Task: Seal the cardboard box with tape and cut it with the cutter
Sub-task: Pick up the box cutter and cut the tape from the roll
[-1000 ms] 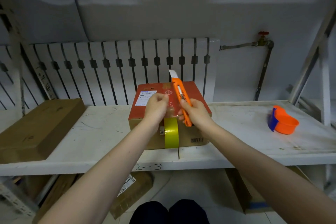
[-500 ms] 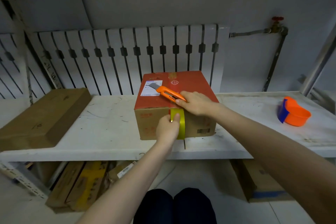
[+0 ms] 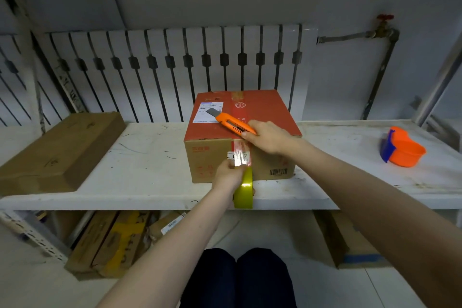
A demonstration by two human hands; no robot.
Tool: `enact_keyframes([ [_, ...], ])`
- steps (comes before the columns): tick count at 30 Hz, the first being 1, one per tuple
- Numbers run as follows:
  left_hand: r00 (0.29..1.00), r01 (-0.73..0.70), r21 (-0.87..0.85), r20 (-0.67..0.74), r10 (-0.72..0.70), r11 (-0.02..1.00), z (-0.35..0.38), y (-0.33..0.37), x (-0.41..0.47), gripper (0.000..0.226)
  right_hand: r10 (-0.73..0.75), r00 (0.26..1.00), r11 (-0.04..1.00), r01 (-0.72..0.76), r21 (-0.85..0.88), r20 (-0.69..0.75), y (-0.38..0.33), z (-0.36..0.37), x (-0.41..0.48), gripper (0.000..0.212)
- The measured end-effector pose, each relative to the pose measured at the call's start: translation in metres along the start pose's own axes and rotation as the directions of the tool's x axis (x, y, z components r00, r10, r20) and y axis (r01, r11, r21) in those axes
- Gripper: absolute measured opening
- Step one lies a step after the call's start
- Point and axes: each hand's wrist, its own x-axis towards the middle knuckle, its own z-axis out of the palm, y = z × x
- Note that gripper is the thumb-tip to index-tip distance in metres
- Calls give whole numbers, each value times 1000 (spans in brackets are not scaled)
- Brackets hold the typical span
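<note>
Right hand point(image 3: 271, 137) grips the cutter point(image 3: 233, 124) on the box point(image 3: 243, 117); left hand point(image 3: 228, 176) pinches tape point(image 3: 243, 189); flat carton point(image 3: 57, 150) and orange dispenser point(image 3: 403, 150) lie aside.

A storeroom or packing area: scuffed white metal shelf point(image 3: 140, 177), cardboard boxes point(image 3: 57, 150) stacked on and beneath it, bare walls, radiator point(image 3: 175, 67).

Red-topped brown cardboard box point(image 3: 241, 137) (white label, black barcode), orange plastic cutter point(image 3: 233, 125) with grey blade, yellow-green tape roll point(image 3: 244, 189), orange-and-blue plastic dispenser point(image 3: 401, 147), scuffed white shelf point(image 3: 140, 170)
</note>
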Motion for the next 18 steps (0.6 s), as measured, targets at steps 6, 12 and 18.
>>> enact_keyframes([
  [6,999,31,-133,12,-29,991,-3,8,-5,8,-68,981,996,77,45,-181,11,-2,-22,21],
  [12,996,75,-180,-34,-82,981,0,5,-6,17,-145,968,972,100,-210,-207,33,-6,-59,17],
  [18,993,80,-214,-70,-97,974,6,6,-9,23,-169,973,904,89,-419,-156,49,-12,-85,22],
])
